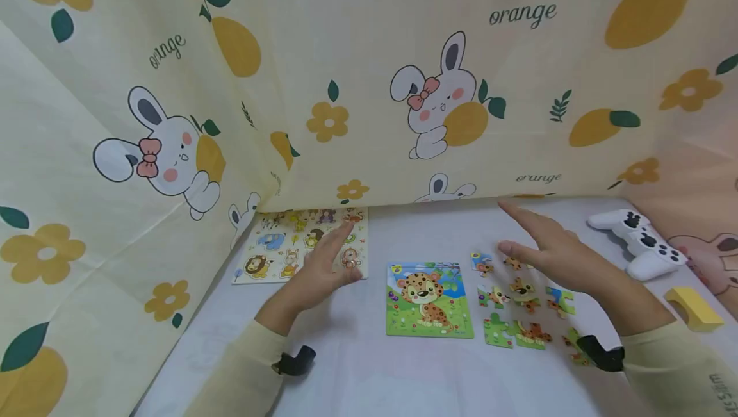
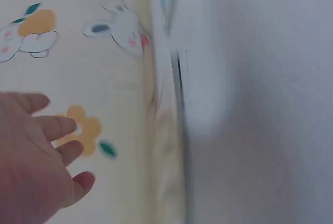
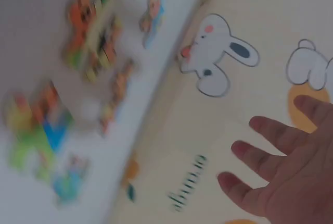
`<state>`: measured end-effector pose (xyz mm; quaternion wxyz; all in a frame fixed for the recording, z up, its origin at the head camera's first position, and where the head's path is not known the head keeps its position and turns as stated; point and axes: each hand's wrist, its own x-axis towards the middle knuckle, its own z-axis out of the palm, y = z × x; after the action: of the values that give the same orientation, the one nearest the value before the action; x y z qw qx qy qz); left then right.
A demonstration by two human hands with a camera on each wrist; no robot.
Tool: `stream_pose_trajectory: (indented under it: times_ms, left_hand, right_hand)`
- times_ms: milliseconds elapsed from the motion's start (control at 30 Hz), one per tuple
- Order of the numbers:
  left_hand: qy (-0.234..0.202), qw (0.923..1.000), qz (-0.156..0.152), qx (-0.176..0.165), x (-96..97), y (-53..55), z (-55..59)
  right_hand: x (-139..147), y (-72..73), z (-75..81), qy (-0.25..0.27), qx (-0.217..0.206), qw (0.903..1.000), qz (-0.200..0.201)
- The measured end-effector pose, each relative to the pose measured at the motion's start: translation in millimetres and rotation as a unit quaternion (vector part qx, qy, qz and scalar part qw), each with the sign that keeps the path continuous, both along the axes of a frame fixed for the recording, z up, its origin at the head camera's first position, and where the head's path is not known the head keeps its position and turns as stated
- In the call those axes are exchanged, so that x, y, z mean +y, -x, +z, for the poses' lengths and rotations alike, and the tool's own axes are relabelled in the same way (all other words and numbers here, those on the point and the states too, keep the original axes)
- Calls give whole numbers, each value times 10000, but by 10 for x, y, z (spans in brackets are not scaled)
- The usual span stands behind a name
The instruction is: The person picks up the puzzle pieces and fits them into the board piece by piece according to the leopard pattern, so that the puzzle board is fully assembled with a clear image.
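Observation:
My left hand (image 1: 319, 273) hovers with fingers extended over the right part of an animal picture board (image 1: 245, 276); in the left wrist view its fingers are spread and hold nothing. My right hand (image 1: 567, 257) is raised above loose jigsaw pieces (image 1: 498, 330), also with straight, spread fingers and nothing in them. Several pieces (image 3: 34, 148) show blurred in the right wrist view. Between the hands lies a square leopard picture card (image 1: 429, 302) in green and blue, touched by neither hand. The right forearm and wrist camera partly hide some pieces.
A white game controller (image 1: 642, 244) and a yellow arch-shaped block (image 1: 694, 309) lie on the far right of the white table surface (image 1: 346, 378). A bunny-and-orange printed curtain (image 1: 369, 84) hangs at the back and left, covering the picture board's far edge.

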<state>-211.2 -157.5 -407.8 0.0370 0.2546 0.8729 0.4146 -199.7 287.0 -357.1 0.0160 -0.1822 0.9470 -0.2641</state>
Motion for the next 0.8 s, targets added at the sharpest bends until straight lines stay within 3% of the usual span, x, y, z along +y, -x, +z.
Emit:
stream_pose_trajectory:
  times_ms: [67,133,200,267,400,500,567,700,800]
  left_hand:
    - [-906,9950,-204,-361,67,-10,-94]
    - [-1513,9855,-408,-654,161,-12,-185]
    - [-1733,9791,-571,-902,264,-25,-268]
    - [-1655,9767,-623,-1215,357,-58,-338]
    - [-963,9814,-510,-1581,511,-147,-456]
    - [53,9905,-349,-1332,596,-188,-538]
    - [726,9919,-329,-992,640,-197,-584]
    - [1545,9862,-411,-438,686,-203,-622]
    - [2112,9757,-551,-182,698,-226,-616]
  right_hand:
    - [-9,35,-96,567,-240,9981,77]
    - [-12,68,-208,1077,-495,9929,113]
    - [-20,101,-326,1413,-702,9874,83]
    - [-27,131,-447,1572,-786,9844,17]
    - [-20,163,-676,1690,-875,9815,-209]
    - [-6,186,-828,1718,-1001,9792,-404]
    - [3,211,-916,1618,-993,9809,-418]
    - [-15,246,-1028,1125,-726,9904,-346]
    - [-37,252,-1080,806,-441,9953,-317]
